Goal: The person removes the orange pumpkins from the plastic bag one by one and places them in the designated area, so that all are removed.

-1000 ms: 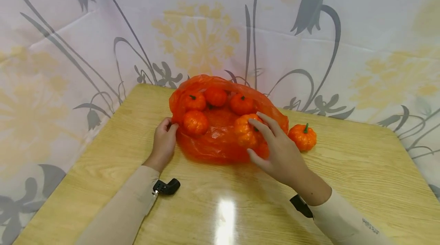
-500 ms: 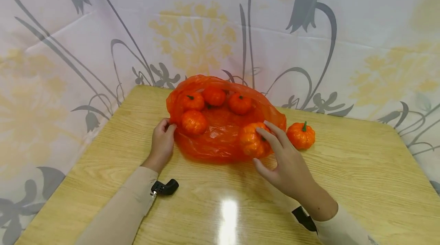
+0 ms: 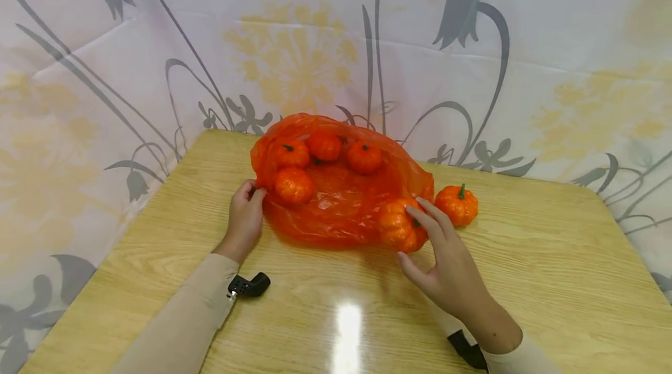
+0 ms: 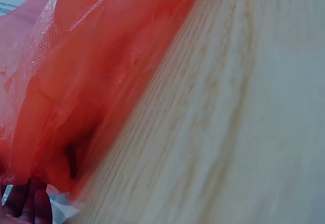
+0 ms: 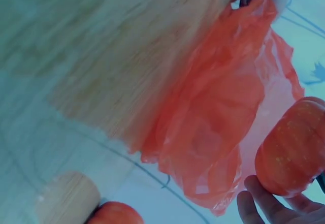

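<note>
An orange-red plastic bag (image 3: 336, 210) lies spread with its mouth toward the person; several small pumpkins, one of them a bumpy pumpkin (image 3: 293, 186), sit in it. At the bag's left edge my left hand (image 3: 245, 216) pinches the plastic between thumb and fingers; in the left wrist view its fingers (image 4: 28, 206) touch the film. My right hand (image 3: 446, 263) holds a larger orange pumpkin (image 3: 400, 225) at the bag's front right, fingertips on top and thumb at the near side. The right wrist view shows that pumpkin (image 5: 292, 148) against the fingers.
Another orange pumpkin (image 3: 457, 205) with a green stem stands on the wooden table (image 3: 294, 315), just right of the bag. Behind the table hangs a flower-patterned cloth (image 3: 315, 41). Black wrist devices (image 3: 249, 285) are on both sleeves.
My right hand and its pumpkin have moved right and toward the person, from inside the bag to its front right edge. My left hand keeps its grip on the plastic.
</note>
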`<state>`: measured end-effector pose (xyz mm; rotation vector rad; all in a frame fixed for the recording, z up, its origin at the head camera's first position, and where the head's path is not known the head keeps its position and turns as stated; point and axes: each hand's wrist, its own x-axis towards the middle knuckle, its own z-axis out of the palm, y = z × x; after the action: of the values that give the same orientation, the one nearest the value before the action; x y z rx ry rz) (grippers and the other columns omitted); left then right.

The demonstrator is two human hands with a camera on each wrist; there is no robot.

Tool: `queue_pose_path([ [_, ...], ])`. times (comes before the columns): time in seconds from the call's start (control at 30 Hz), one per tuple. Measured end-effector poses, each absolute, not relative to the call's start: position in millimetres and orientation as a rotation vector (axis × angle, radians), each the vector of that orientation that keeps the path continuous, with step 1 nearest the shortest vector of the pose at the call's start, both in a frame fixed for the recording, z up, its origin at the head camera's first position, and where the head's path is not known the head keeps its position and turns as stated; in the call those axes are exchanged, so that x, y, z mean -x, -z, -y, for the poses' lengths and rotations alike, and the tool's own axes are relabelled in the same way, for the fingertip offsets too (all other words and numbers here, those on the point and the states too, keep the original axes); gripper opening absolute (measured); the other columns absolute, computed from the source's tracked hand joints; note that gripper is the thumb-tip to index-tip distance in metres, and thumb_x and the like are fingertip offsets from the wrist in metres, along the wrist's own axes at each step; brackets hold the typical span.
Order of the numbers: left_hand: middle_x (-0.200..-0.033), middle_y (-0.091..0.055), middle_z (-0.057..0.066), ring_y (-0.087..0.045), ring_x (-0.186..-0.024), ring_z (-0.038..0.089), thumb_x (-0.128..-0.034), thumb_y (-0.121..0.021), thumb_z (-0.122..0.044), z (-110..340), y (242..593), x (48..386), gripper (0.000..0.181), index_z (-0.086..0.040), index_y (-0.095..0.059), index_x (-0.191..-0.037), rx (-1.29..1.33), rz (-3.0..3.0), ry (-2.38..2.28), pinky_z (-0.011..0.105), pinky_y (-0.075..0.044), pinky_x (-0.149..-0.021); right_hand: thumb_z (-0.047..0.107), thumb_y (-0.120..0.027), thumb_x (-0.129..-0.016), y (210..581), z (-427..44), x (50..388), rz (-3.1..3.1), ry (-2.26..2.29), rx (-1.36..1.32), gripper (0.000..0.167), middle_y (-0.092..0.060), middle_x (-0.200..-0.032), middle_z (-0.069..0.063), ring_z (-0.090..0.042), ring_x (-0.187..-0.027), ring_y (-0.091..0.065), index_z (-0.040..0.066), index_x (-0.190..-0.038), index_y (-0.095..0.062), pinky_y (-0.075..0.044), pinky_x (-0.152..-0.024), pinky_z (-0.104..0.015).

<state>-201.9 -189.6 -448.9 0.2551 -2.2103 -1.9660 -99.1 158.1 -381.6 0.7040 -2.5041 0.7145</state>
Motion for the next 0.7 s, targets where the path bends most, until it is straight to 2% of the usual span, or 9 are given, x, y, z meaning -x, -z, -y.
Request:
queue_pose_path([
  [0.13,-0.106,-0.049,0.008,-0.045,-0.101,0.017,-0.1021,-0.042,-0.012,192.1,449.3,201.0,0.025,0.005,-0.056,-0.113,-0.263,2.214,1.965,0.018,-0.039,-0.084,0.014,-0.079,-0.073,385.6,-160.9,100.4,2.449,-0.705,-0.719,0.078,-0.045,-0.15,-0.012,-0.033,-0.128,-0.055,0.012,-0.145,-0.048,-0.053,-0.089,-0.051],
  [0.3,-0.107,-0.049,0.008,-0.044,-0.103,0.017,-0.1025,-0.041,-0.012,191.3,447.1,200.7,0.026,0.006,-0.056,-0.114,-0.259,2.212,1.984,0.018,-0.039,-0.086,0.011,-0.079,-0.072,386.0,-168.6,104.1,2.404,-0.684,-0.693,0.079,-0.046,-0.149,-0.014,-0.035,-0.127,-0.055,0.01,-0.145,-0.048,-0.053,-0.086,-0.048],
  [0.37,-0.108,-0.049,0.008,-0.044,-0.103,0.016,-0.1026,-0.041,-0.012,190.5,446.6,200.6,0.026,0.005,-0.056,-0.114,-0.262,2.218,1.986,0.018,-0.039,-0.087,0.01,-0.079,-0.072,385.3,-172.5,105.4,2.406,-0.686,-0.671,0.08,-0.046,-0.149,-0.015,-0.035,-0.129,-0.054,0.009,-0.145,-0.047,-0.051,-0.091,-0.042],
  [0.43,-0.108,-0.049,0.008,-0.044,-0.104,0.016,-0.1027,-0.04,-0.013,189.8,446.5,200.8,0.026,0.005,-0.055,-0.115,-0.264,2.22,1.987,0.018,-0.039,-0.087,0.01,-0.078,-0.073,384.4,-176.5,106.7,2.423,-0.693,-0.643,0.08,-0.045,-0.15,-0.015,-0.036,-0.131,-0.052,0.009,-0.147,-0.046,-0.048,-0.1,-0.03],
  [0.5,-0.108,-0.048,0.008,-0.044,-0.103,0.016,-0.1028,-0.04,-0.013,189.3,446.5,201.0,0.027,0.005,-0.055,-0.115,-0.265,2.22,1.986,0.017,-0.039,-0.087,0.009,-0.078,-0.075,383.1,-180.4,108.1,2.437,-0.698,-0.614,0.08,-0.045,-0.151,-0.014,-0.036,-0.132,-0.051,0.01,-0.148,-0.044,-0.044,-0.103,-0.026],
  [0.6,-0.108,-0.048,0.008,-0.044,-0.103,0.016,-0.1028,-0.04,-0.013,189.4,447.0,200.9,0.027,0.006,-0.055,-0.115,-0.261,2.218,1.984,0.017,-0.039,-0.087,0.008,-0.077,-0.077,380.6,-185.7,110.7,2.461,-0.707,-0.576,0.079,-0.044,-0.151,-0.014,-0.036,-0.133,-0.05,0.009,-0.148,-0.043,-0.047,-0.102,-0.034],
  [0.7,-0.108,-0.048,0.008,-0.044,-0.104,0.016,-0.1027,-0.04,-0.013,189.6,447.5,200.7,0.027,0.006,-0.055,-0.116,-0.254,2.219,1.987,0.017,-0.039,-0.087,0.006,-0.076,-0.077,377.7,-192.0,113.4,2.472,-0.718,-0.53,0.076,-0.044,-0.148,-0.018,-0.039,-0.132,-0.049,0.006,-0.146,-0.044,-0.05,-0.093,-0.054],
])
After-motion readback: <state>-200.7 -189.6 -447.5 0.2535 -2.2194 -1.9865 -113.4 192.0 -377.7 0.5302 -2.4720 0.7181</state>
